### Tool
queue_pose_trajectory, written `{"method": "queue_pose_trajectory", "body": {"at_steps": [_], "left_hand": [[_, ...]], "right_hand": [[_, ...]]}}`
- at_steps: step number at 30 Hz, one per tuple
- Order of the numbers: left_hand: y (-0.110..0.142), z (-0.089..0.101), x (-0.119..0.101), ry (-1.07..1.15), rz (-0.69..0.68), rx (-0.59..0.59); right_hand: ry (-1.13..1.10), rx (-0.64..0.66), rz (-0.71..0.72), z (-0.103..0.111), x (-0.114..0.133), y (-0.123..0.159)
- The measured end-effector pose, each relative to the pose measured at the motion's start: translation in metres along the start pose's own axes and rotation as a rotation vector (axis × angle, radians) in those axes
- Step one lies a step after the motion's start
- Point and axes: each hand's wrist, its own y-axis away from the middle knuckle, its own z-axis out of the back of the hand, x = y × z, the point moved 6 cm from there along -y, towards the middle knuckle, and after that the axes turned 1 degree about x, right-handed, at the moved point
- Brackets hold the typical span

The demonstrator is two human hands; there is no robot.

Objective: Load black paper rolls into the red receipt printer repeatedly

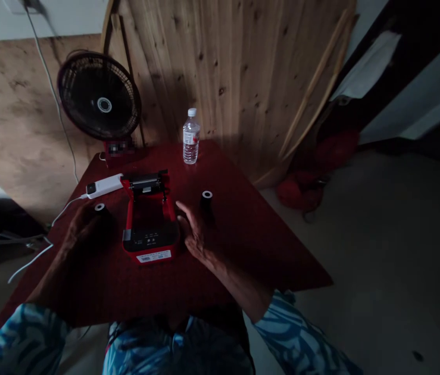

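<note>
Red cloth-covered bench (243, 250) filling the middle of the head view, with both hands over it. Left hand (81, 226) at the lower left of the bench, fingers (77, 221) curled around the dark body of an upright black paper roll (102, 219), white core showing just above them; firmness of the hold lost in shadow. Right hand (196, 234) spread open and palm down near the centre, fingers (183, 221) fanned against or just beside the right side of a red thermal receipt printer (149, 242), with the dim light hiding which.

Printer at the centre of the bench between both hands, lid raised toward the far edge, open compartment facing up. Second black paper roll (206, 200) upright just beyond the right hand, apart from the printer. White power adapter (104, 186) lying almost against the printer's upper left, white cable (63, 211) running off the bench's left edge. Clear plastic water bottle (191, 138) upright near the far edge. Black desk fan (98, 96) at upper left, before a knotty wood-plank wall (220, 57). Heap of red cloth (301, 179) on the concrete floor (379, 260) at right. Blue patterned sleeves (298, 333) along the bottom of the frame.
</note>
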Motion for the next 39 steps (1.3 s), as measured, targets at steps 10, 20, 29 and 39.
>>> {"method": "queue_pose_trajectory", "body": {"at_steps": [10, 20, 29, 39], "left_hand": [[0.001, 0.031, -0.005, 0.043, 0.005, -0.429], [0.014, 0.021, -0.038, 0.077, -0.086, -0.456], [0.072, -0.038, -0.126, 0.312, 0.006, -0.132], [0.089, -0.111, -0.202, -0.046, -0.101, 0.468]], "right_hand": [[0.047, -0.266, -0.32, 0.096, -0.089, -0.037], [-0.058, -0.09, -0.34, 0.067, -0.086, -0.046], [-0.788, 0.031, -0.266, 0.054, 0.002, -0.025], [-0.949, 0.315, -0.139, 0.038, 0.046, 0.001]]}}
